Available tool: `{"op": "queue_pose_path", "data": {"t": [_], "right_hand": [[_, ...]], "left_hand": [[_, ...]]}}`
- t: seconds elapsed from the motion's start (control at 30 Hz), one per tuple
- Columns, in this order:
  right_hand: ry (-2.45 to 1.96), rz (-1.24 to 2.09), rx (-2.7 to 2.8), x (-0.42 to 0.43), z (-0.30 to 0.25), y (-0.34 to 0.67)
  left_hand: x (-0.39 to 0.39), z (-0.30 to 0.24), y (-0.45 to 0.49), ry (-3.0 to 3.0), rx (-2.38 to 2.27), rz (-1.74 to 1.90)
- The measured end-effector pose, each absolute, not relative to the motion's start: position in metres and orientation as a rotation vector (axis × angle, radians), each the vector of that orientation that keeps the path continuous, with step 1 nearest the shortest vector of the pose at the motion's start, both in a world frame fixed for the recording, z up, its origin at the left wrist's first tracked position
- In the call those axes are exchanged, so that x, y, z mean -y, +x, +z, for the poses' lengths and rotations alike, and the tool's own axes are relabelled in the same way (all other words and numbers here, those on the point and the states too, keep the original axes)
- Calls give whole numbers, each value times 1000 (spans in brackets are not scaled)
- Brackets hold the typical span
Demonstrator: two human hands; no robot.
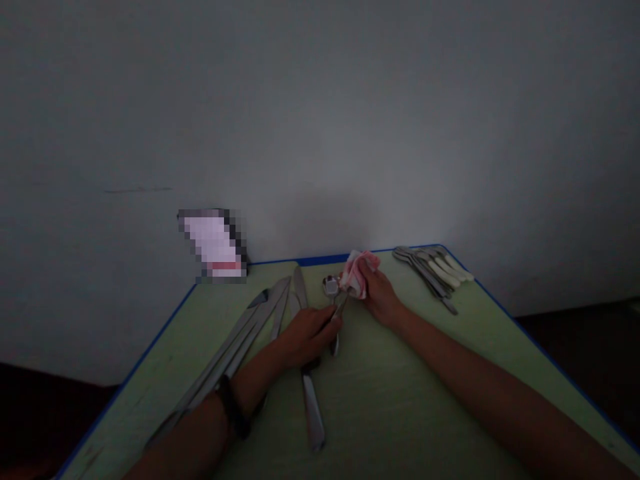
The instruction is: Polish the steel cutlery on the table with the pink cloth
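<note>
My left hand (313, 332) is closed on the handle of a slim metal piece of cutlery (341, 307). Its far end goes into a pink and white cloth (357, 275), so I cannot tell its kind. My right hand (379, 293) pinches this cloth around that end. Just left of the cloth, a metal spoon (330, 287) lies on the table, partly behind my left fingers. Under my left hand and wrist are several long metal knives (245, 333); one knife handle (313, 413) points toward me.
The green table (400, 393) has a blue edge and meets a grey wall. At its back right lies a bunch of cutlery (425, 270), some with white handles (447, 270). A phone-like device (215, 243), blurred out, leans against the wall at the back left.
</note>
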State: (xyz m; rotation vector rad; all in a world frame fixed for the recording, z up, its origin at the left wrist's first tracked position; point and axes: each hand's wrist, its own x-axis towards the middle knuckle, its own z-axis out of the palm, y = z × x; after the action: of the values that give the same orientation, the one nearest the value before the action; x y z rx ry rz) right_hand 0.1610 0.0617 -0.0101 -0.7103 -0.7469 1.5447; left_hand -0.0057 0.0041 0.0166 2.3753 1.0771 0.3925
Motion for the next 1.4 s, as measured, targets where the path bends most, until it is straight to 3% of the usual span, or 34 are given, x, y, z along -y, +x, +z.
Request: {"op": "queue_pose_path", "data": {"t": [1.1, 1.4], "right_hand": [[-554, 1692, 666, -66, -5, 165], [-349, 1731, 386, -65, 0, 167]], "left_hand": [[-5, 10, -2, 2359, -1241, 414], [-6, 11, -1, 2397, -1222, 379]]}}
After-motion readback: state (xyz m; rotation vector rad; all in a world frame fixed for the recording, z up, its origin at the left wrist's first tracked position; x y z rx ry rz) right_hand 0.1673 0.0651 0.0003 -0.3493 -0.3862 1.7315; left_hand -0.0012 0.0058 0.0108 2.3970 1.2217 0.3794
